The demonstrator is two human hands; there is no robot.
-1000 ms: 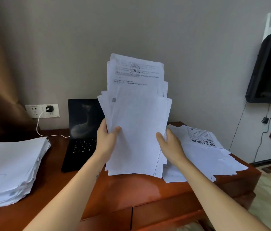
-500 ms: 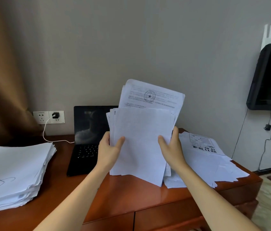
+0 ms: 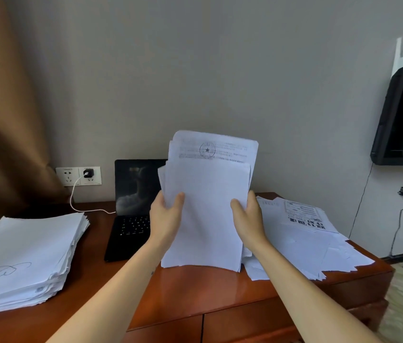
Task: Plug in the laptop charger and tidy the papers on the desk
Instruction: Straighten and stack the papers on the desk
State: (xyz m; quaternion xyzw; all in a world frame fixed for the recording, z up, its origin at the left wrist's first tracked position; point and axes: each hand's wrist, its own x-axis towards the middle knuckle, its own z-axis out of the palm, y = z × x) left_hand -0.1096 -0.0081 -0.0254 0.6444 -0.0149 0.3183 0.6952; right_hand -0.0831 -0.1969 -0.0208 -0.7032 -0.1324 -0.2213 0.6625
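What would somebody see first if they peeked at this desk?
First, the sheaf of papers held upright in the middle, with the left hand and right hand gripping its sides. Next, a thick paper stack on the left end of the desk, and messy loose sheets fanned over the right end. Behind the hands stands an open black laptop, and a charger sits in the wall socket.

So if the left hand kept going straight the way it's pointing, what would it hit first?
Probably the laptop screen. The left hand grips the sheaf of papers by its edge, pointing up and away. The screen stands behind it, though depth is unclear.
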